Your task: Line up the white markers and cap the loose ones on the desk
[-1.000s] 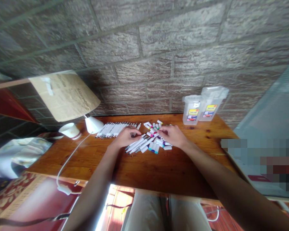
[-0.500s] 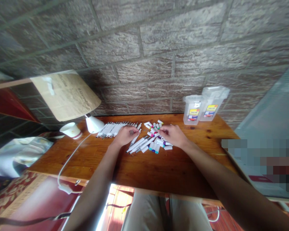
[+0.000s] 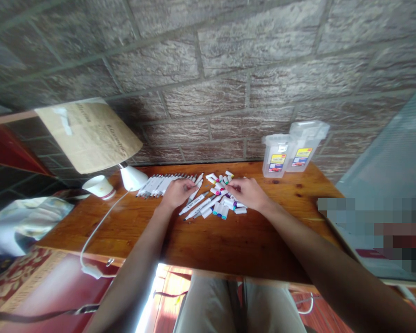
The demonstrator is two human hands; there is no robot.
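Both hands rest on a wooden table (image 3: 229,240) among white marker pens. My left hand (image 3: 178,192) is closed around a white marker (image 3: 195,190), held at the right end of a neat row of markers (image 3: 159,185) near the wall. My right hand (image 3: 246,192) lies curled over a loose pile of markers and coloured caps (image 3: 218,206), its fingertips pinched on something I cannot make out. Several loose markers (image 3: 197,207) lie between the two hands.
Two clear plastic boxes (image 3: 291,150) with yellow labels stand at the back right against the brick wall. A white lamp base (image 3: 133,178) with its cable (image 3: 97,231), a white cup (image 3: 97,187) and a paper lampshade (image 3: 88,134) are at the left. A blurred patch covers the right edge.
My left hand lifted a marker out of the loose pile and carried it back and left toward the row. The right hand barely shifted over the pile.
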